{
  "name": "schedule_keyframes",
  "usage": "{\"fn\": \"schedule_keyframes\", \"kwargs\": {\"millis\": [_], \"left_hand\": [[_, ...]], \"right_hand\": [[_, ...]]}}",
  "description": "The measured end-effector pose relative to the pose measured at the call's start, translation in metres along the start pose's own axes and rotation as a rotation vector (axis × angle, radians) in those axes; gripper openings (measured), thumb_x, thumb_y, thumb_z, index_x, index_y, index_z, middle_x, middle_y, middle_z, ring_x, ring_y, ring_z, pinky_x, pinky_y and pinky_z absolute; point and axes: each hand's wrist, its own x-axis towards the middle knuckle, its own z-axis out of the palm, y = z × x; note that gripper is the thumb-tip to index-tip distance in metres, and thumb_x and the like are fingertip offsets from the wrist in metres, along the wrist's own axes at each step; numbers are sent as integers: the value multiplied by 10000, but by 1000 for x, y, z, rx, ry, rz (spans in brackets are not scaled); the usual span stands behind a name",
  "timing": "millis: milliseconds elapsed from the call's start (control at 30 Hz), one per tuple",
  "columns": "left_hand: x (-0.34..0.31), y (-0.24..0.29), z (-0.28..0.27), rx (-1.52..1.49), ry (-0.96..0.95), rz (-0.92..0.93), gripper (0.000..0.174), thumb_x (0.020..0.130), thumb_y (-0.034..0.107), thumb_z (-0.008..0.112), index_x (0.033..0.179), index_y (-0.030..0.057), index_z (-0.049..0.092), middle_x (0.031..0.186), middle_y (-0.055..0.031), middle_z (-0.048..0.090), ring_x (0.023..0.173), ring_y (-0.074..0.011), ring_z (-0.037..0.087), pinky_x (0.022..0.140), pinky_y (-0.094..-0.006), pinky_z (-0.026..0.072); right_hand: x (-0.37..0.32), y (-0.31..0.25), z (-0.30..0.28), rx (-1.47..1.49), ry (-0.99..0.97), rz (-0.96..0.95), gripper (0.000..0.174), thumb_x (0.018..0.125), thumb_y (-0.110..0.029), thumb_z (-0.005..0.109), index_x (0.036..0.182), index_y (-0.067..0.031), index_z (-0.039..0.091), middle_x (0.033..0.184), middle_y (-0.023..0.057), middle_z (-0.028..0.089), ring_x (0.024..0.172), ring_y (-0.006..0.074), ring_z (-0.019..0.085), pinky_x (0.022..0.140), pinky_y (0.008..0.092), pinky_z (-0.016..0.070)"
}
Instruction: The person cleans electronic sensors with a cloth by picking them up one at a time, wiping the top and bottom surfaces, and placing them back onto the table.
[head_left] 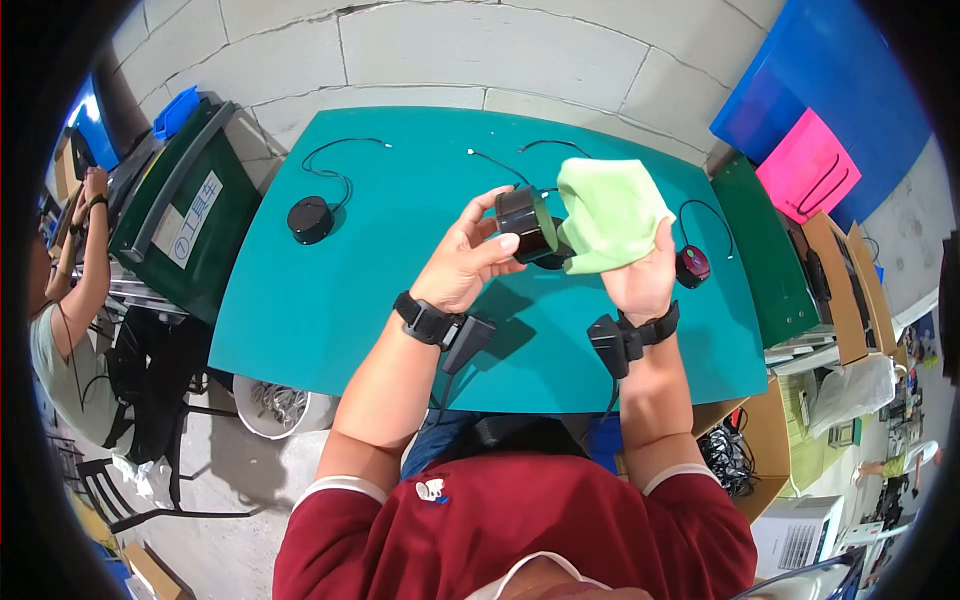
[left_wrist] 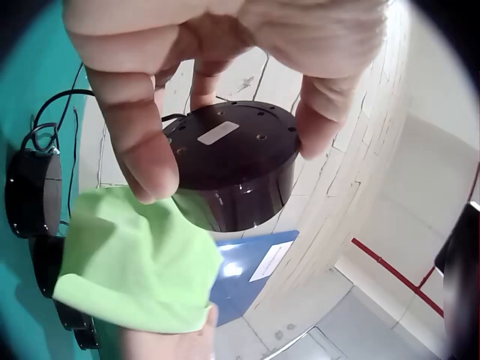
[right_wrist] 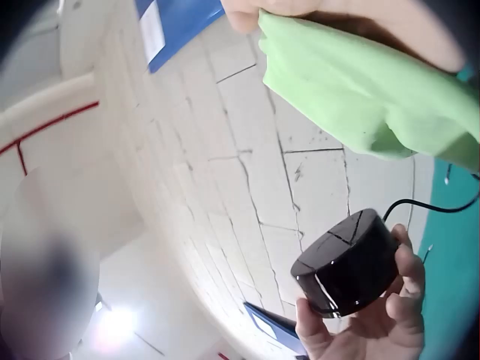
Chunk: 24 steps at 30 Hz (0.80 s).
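The left hand (head_left: 462, 262) grips a round, glossy black device (head_left: 526, 224) by its sides above the table. In the left wrist view the device (left_wrist: 238, 161) shows a flat face with small holes and a white label; in the right wrist view its other face (right_wrist: 346, 262) looks smooth and shiny, with a black cable behind. A light green cloth (head_left: 612, 215) lies draped over the fingers of the right hand (head_left: 642, 280), palm turned up, just right of the device. The cloth (right_wrist: 367, 90) hides most of those fingers.
On the green table (head_left: 330, 330) a black round device (head_left: 310, 220) with a cable sits at the left, and a dark red-topped one (head_left: 692, 266) at the right. Another lies partly hidden behind the hands. Beyond stands a block wall (head_left: 420, 50); a person (head_left: 75, 330) is at far left.
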Motion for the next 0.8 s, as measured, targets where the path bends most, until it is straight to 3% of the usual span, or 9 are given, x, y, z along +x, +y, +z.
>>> {"fn": "schedule_keyframes", "kwargs": {"millis": [33,100,167,333,433,467,600,700,800], "left_hand": [[0,0,1,-5,9,11,658,748,193,675,1302,96,334,1209,-96,482,1044,-210,533,792,-324,510],[2,-4,1,-10,16,29,682,730,151,695,1306,99,333,1205,-89,483,1065,-195,517,819,-332,499],[9,-14,-4,-11,27,203,749,690,90,730,1318,108,322,1181,-88,493,1067,-189,514,846,-337,485],[4,-9,6,259,13,290,793,673,76,747,1327,75,298,1309,-128,370,1097,-239,496,897,-342,443],[3,-12,7,558,-34,413,769,683,59,732,1320,69,301,1289,-129,393,1106,-239,491,911,-345,428],[3,-14,6,618,-53,388,719,688,31,713,1296,59,330,1281,-127,406,1121,-238,480,921,-344,418],[4,-14,3,1002,-89,489,679,650,-39,675,1255,60,384,1280,-124,414,1131,-244,474,921,-333,421],[4,-15,1,999,-101,442,695,631,-52,670,1254,64,384,1276,-125,418,1112,-252,494,909,-328,433],[4,-19,6,878,-96,420,688,644,-47,675,1255,59,377,1271,-119,420,1088,-245,515,899,-318,444]], "right_hand": [[5,2,17,-220,63,42,665,903,-526,266,1361,-44,265,1370,145,340,1251,307,342,1036,452,252],[16,6,34,-676,-365,16,741,883,-587,232,1346,-13,294,1406,180,257,1297,310,257,1050,409,200],[22,5,50,-1100,-470,-72,752,870,-611,201,1357,-45,297,1422,212,196,1323,347,175,1066,415,129],[11,41,41,-1154,-115,-247,539,825,-224,557,1298,-54,362,1375,236,250,1261,360,288,1021,420,256],[6,50,32,-896,19,-175,540,815,-214,576,1283,-53,361,1327,205,314,1222,300,339,992,390,306],[6,53,26,-858,30,-212,467,824,-208,577,1223,-52,390,1260,158,367,1164,232,384,960,355,342],[1,65,13,-473,69,-121,287,874,-197,519,1105,-57,420,1189,101,413,1061,173,437,908,319,373],[-1,65,5,-441,106,-47,261,887,-189,489,1097,-50,421,1169,98,432,1055,171,440,900,320,376],[-1,62,4,-679,90,-199,235,883,-206,468,1054,-46,461,1154,128,446,1052,204,452,899,352,373]]}}
